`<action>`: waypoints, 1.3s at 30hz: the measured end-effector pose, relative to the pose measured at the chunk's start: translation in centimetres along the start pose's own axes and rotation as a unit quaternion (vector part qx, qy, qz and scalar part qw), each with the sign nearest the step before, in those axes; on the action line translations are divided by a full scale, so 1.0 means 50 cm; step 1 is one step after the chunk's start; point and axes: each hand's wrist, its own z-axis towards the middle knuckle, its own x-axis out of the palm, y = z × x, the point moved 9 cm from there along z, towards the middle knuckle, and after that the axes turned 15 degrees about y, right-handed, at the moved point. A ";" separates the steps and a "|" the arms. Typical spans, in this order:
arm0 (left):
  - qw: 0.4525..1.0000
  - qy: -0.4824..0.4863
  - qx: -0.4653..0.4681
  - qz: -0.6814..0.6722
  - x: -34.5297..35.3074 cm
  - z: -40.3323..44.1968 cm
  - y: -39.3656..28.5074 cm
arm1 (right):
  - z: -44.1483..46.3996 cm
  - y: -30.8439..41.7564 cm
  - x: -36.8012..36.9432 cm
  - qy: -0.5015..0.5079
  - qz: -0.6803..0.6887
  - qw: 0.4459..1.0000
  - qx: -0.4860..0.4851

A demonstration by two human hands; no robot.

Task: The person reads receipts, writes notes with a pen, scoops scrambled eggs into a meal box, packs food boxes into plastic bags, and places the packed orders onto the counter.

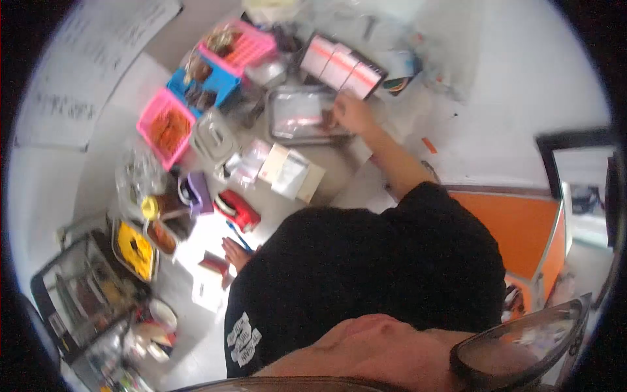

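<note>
My right hand (353,112) reaches over the right end of a metal tray (279,134) with clear plastic in it. Its fingers are closed around something small and dark reddish, too blurred to name. Just beyond the tray lies a pink and white banded box (336,65). My left hand (235,253) is low on the left, close to my shirt, with its fingers stretched out. Beside those fingers are a red-brown piece (213,263) and a white card (206,289), and a blue pen (239,236) lies just above them.
Pink (171,153) and blue (225,83) baskets stand at the upper left. Nearer are a red tape dispenser (238,210), a purple one (198,194), an open carton (290,172), a yellow-capped bottle (151,208) and a yellow tray (134,251). A dark-framed bin (81,294) sits lower left.
</note>
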 end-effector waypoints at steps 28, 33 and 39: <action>0.972 -0.169 0.050 0.154 0.045 0.082 0.046 | -1.286 0.252 -0.078 -0.108 0.176 0.952 0.226; 0.969 -0.158 0.108 0.155 0.021 0.044 0.020 | -1.441 0.256 -0.159 -0.165 0.170 0.937 0.255; 0.963 -0.111 0.245 0.016 0.000 -0.050 -0.049 | -1.567 0.164 -0.154 -0.173 0.191 0.922 0.289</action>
